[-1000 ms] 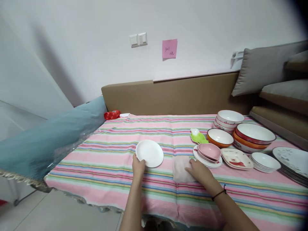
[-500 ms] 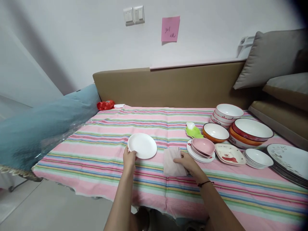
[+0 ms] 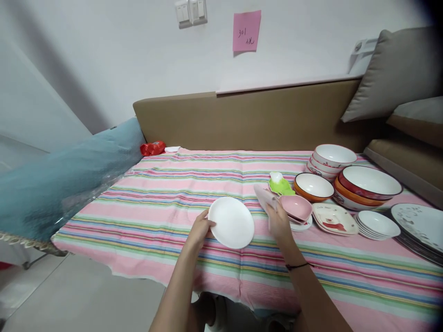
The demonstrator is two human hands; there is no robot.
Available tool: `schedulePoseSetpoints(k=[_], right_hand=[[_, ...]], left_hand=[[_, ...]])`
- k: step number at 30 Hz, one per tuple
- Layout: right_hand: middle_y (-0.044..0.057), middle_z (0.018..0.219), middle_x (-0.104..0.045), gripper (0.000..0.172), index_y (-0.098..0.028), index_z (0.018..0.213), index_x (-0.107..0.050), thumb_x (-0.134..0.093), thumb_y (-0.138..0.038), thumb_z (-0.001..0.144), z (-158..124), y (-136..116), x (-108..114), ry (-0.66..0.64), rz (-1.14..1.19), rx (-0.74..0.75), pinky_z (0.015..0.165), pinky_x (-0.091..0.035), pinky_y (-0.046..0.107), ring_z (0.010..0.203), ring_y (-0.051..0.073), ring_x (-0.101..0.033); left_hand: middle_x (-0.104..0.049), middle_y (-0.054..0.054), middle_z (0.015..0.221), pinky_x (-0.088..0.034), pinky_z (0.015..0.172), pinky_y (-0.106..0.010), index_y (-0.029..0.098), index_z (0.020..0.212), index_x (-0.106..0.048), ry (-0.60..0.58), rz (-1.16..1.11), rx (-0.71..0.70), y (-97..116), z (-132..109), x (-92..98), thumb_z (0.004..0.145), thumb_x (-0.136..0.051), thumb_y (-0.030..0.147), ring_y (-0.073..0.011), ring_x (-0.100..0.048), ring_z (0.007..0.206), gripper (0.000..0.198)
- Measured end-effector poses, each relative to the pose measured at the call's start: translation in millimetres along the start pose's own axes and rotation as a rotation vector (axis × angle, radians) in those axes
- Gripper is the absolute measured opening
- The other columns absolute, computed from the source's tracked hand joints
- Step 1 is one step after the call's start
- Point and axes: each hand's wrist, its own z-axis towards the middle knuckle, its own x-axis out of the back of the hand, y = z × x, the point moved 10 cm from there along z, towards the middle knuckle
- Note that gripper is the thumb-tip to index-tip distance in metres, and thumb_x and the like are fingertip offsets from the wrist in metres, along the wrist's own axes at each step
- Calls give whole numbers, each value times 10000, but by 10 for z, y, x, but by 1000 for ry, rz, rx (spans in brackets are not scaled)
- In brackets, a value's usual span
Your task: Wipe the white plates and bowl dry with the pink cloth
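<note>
The round white plate (image 3: 232, 222), smooth and bare, is tilted just above the striped tablecloth (image 3: 166, 196), near the table's front middle. The left hand (image 3: 200, 228) pinches its left rim, fingers curled on the edge. The right hand (image 3: 279, 223) is closed around a thin pink cloth (image 3: 263, 196), raised just right of the plate. Beside the cloth an empty pink bowl (image 3: 296, 207) sits on a white saucer (image 3: 302, 225). Behind it a leaf-shaped green dish (image 3: 281, 185) holds something white. Further right are an orange bowl (image 3: 314, 186), a square patterned plate (image 3: 335, 219) and a stack of small white plates (image 3: 379, 224), all glossy and empty.
</note>
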Motion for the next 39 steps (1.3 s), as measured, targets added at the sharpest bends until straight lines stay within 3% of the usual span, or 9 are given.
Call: schedulePoseSetpoints(k=[3,8,11,17,20,23,29,34,39], right_hand=[[90,1578,-365,556,-179,1466,-466,-389,-310,932,-90,40,-275,-68,-307,116,1236,-160,510,1502,284,-216],[80,1642,-215,596,-172,1536,-354,-342,-255,945,-288,481,-924,-275,-563,53,1218,-140,588,1527,319,-59],[75,1662,-107,605,-167,1571,-278,-336,-290,981,-375,537,-1177,-403,-664,44,1230,-114,560,1527,313,-12],[7,1655,-112,564,-253,1572,-273,-297,-241,1009,-623,315,-1389,-705,-641,139,1238,-108,560,1528,268,3],[26,1649,-149,541,-246,1568,-276,-283,-227,1027,-817,183,-1434,-814,-628,271,1228,-184,573,1529,266,-25],[39,1641,-179,526,-221,1570,-253,-285,-239,1045,-1027,114,-1434,-880,-646,394,1230,-229,554,1529,262,-38],[1,1639,-164,562,-242,1579,-198,-332,-382,1052,-1337,206,-1315,-866,-800,402,1227,-262,530,1526,276,-91],[36,1650,-90,740,-205,1591,-191,-423,-566,988,-1288,351,-1167,-622,-987,280,1220,-241,546,1526,324,-59],[123,1653,-50,759,-122,1591,-178,-348,-572,1004,-944,492,-1130,-456,-976,141,1205,-211,584,1519,361,-15]], left_hand=[[-719,-75,899,-513,559,-262,176,1211,-677,-73,46,-24,16,-46,-201,540,-591,90,-225,-649,780,682],[-720,-88,918,-473,510,-234,147,1179,-649,-95,-103,1,-126,18,-328,716,-676,251,-169,-626,657,476],[-728,-118,963,-544,642,-275,120,1140,-641,-120,-278,-8,-190,86,-397,807,-686,355,-190,-676,742,411],[-735,-159,1091,-537,937,-343,94,1186,-650,-162,-495,54,-249,150,-518,942,-521,506,-257,-694,1046,496],[-751,-169,1022,-532,954,-374,80,1116,-688,-185,-516,94,-235,147,-529,951,-443,580,-281,-694,1052,581],[-758,-152,941,-537,927,-376,92,1026,-712,-136,-521,105,-234,167,-436,942,-479,534,-277,-705,986,506],[-719,-58,820,-494,836,-327,134,807,-687,104,-451,-102,-184,241,-64,645,-762,326,-205,-645,785,262],[-687,-39,805,-449,755,-301,149,759,-663,124,-380,-172,-152,229,-7,577,-755,424,-181,-581,750,343],[-646,-12,722,-430,659,-285,159,733,-627,55,-320,-194,-85,175,-50,576,-775,486,-161,-547,664,391]])
